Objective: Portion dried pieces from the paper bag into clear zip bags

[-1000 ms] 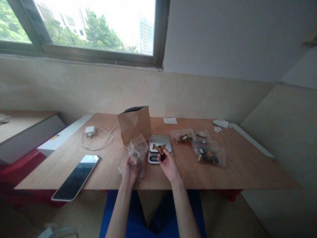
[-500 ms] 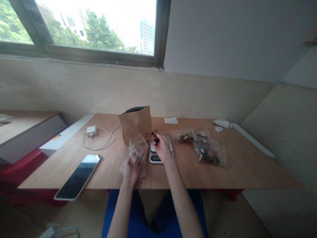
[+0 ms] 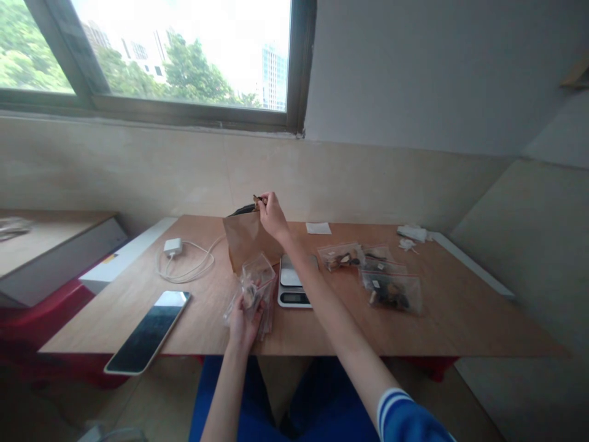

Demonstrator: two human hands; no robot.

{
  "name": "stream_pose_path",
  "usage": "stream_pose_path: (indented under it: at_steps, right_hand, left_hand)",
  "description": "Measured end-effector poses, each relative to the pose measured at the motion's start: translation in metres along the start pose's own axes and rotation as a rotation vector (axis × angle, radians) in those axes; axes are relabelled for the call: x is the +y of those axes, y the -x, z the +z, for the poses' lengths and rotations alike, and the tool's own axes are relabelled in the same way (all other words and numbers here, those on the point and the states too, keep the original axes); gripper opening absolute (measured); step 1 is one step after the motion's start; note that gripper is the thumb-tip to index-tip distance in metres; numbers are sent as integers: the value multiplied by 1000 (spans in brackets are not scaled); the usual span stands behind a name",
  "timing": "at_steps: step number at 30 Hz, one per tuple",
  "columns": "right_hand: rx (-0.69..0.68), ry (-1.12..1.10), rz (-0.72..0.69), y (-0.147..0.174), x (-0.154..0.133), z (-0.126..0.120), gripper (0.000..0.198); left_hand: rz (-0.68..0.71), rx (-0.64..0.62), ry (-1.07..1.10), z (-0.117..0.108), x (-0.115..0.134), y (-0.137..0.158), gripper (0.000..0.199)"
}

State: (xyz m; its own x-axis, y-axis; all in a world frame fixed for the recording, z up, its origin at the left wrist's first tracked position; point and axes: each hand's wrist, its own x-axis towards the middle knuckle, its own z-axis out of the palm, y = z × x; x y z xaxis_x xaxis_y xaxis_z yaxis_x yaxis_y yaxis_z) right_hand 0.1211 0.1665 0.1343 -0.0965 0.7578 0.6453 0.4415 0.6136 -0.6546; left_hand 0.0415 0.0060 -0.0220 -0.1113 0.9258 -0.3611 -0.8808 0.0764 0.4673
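Note:
At the mouth of an upright brown paper bag (image 3: 248, 242), my right hand (image 3: 272, 215) pinches a few small dark brown dried pieces (image 3: 258, 201), too small to name. My left hand (image 3: 246, 316) is closed around a clear zip bag (image 3: 257, 276); some pale content shows low in it, but I cannot make it out. More clear bags lie under that hand on the table. Beneath my right forearm sits a white kitchen scale (image 3: 292, 288) with a dark display, partly covered by the arm.
Several zip bags of dark dried pieces (image 3: 391, 293) lie to the right of the scale. A phone (image 3: 150, 331) overhangs the front left table edge. Behind it are a white charger (image 3: 173, 247) and its cable. A white paper slip (image 3: 318, 228) lies at the back.
My right hand has moved from above the scale up and left to the paper bag's mouth, carrying the dried pieces. My left hand has stayed on the clear bag.

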Motion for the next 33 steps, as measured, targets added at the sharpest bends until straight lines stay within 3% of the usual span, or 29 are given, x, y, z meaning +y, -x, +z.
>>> stream_pose_path:
  at_steps: [7,12,16,21,26,33]
  right_hand:
    - [-101,203,-71,10,-1,-1,14]
    - [-259,265,-22,12,-9,-18,24]
    - [-308,361,61,14,-16,-23,23]
    - [-259,469,159,15,-32,-26,28]
    - [-200,391,347,15,-45,-27,41]
    - [-181,433,347,22,-50,-25,46]
  left_hand:
    - [-8,13,-13,0,0,0,27]
    - [6,0,-24,-4,-1,-3,25]
    - [10,-4,-22,-6,-2,-4,25]
    - [11,12,-32,-5,-3,-4,26]
    - [7,29,-40,-4,-3,-4,26]
    - [9,37,-60,-3,-2,-4,28]
